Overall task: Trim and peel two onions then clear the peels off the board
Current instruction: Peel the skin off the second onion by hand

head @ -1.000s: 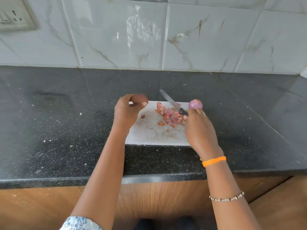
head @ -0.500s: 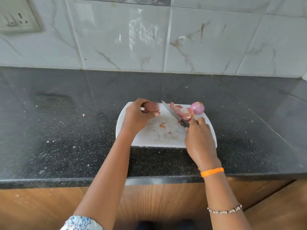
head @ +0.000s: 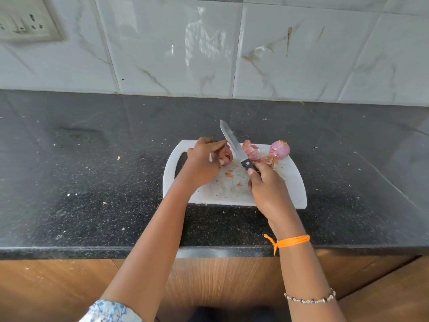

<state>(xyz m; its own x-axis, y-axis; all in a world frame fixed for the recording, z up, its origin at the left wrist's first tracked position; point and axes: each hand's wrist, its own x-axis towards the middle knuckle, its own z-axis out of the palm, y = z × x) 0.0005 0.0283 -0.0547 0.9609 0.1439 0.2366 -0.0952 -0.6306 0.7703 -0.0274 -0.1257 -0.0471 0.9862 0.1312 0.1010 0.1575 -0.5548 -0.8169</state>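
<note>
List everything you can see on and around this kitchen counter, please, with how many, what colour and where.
Cutting board: one, white, on the counter near its front edge.
Peeled onion: one, pinkish purple, at the board's far right corner.
Unpeeled onion: one, reddish brown, held in the left hand over the board's left part.
Onion peels: a small heap, pink, on the board between knife and peeled onion.
Knife: one, steel blade with black handle, tip pointing away, beside the held onion.
Counter: one, black speckled stone.
Wall tiles: white marbled, behind the counter.
Socket panel: one, pale, top left on the wall.
Left hand: grips the unpeeled onion.
Right hand: grips the knife handle; orange thread and beaded bracelet on that arm.
</note>
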